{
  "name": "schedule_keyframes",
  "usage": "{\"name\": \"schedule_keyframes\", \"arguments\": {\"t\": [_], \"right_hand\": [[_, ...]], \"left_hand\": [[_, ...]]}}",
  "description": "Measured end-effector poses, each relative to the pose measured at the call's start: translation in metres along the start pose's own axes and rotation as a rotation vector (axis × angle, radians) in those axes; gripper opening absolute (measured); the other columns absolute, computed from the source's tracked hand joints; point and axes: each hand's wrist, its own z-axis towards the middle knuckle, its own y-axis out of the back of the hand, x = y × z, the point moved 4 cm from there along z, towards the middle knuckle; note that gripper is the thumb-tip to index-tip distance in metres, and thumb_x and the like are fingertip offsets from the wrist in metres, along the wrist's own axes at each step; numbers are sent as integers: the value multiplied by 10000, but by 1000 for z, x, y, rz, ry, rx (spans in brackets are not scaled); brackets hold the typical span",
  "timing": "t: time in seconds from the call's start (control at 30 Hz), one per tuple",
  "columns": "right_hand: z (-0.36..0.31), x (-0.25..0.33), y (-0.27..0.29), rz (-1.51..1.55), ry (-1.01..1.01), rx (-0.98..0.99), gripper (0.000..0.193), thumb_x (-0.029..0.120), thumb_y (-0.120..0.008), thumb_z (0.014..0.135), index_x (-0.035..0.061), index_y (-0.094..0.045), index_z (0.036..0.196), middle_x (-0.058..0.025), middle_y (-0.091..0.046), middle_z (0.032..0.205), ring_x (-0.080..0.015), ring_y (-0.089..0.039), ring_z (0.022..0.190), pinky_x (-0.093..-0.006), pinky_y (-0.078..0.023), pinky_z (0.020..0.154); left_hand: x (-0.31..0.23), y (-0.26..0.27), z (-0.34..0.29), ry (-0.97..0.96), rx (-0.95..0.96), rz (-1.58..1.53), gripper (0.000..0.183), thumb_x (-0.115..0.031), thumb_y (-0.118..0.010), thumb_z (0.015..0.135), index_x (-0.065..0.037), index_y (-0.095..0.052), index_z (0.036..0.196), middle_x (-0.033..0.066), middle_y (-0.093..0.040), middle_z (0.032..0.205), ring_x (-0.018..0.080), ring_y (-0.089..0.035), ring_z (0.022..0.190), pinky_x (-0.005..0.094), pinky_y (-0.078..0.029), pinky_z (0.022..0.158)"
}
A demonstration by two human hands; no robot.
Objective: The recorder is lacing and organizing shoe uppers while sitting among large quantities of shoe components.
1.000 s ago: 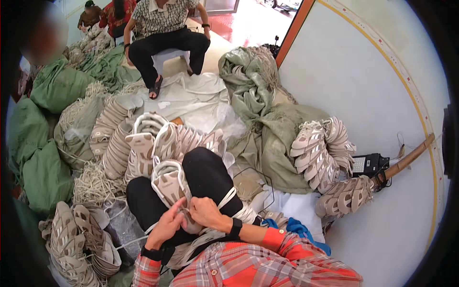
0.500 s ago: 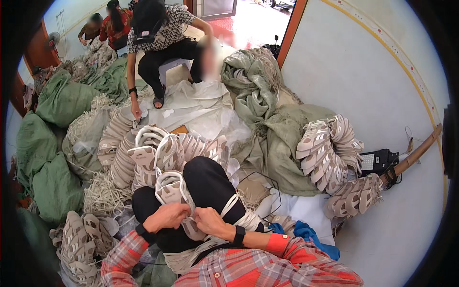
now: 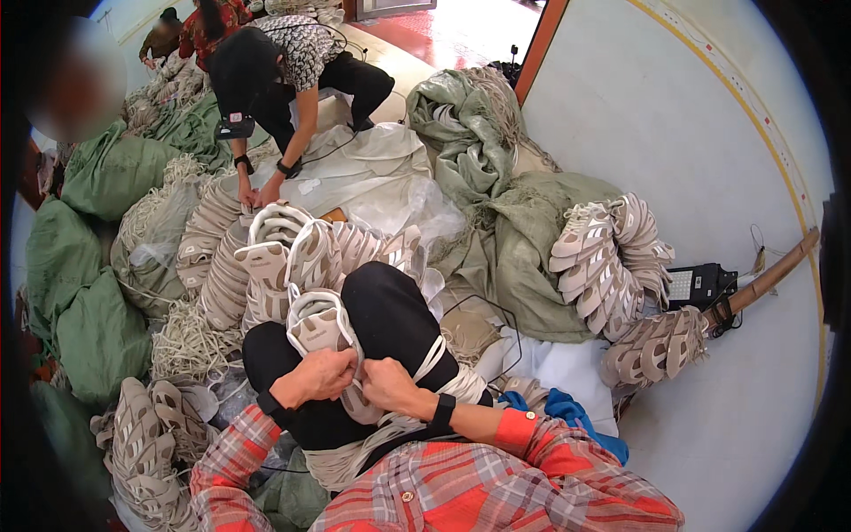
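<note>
A beige and white shoe upper lies across my lap between my black-trousered knees, its collar facing away from me. My left hand is closed on its near left part, fingers bent inward. Against the right edge my right hand pinches, its fingertips close to those of the left. A thin white strip shows between the hands; whether it is a lace or an edge I cannot make out. Loose cream shoelaces drape over my right thigh and bunch in my lap.
Stacked shoe uppers stand just beyond my knees, with more uppers at lower left and a curved stack at right. Green sacks line the left. A co-worker bends over the far stacks. A wooden pole juts from the right.
The co-worker has leaned forward and now has both hands at the far stack, where one was before. My hands stay at the same shoe upper with little movement.
</note>
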Motion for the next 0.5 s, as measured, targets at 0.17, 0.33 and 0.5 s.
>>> {"name": "schedule_keyframes", "arguments": {"t": [0.17,0.33,0.5], "right_hand": [[11,-6,2,728,-352,153,217,43,-463,812,-79,-610,708,-180,-618,579,-216,-634,463,-360,-525,410],[11,9,54,139,195,-138,127,-23,-541,804,-4,-615,906,-141,-617,797,-252,-627,732,-354,-496,638],[-10,42,33,-339,384,-86,138,177,-660,790,68,-597,735,-91,-522,748,-273,-510,715,-379,-430,669]], "left_hand": [[0,-5,0,-194,-109,430,167,-123,-534,810,-30,-456,924,177,-570,633,376,-587,577,465,-440,507],[-9,38,-10,-69,-449,925,168,-76,-565,773,-8,-489,906,104,-617,625,259,-647,573,373,-493,471],[43,59,-71,151,-693,474,92,-90,-462,873,-12,-426,906,182,-595,673,295,-597,538,399,-466,493]]}}
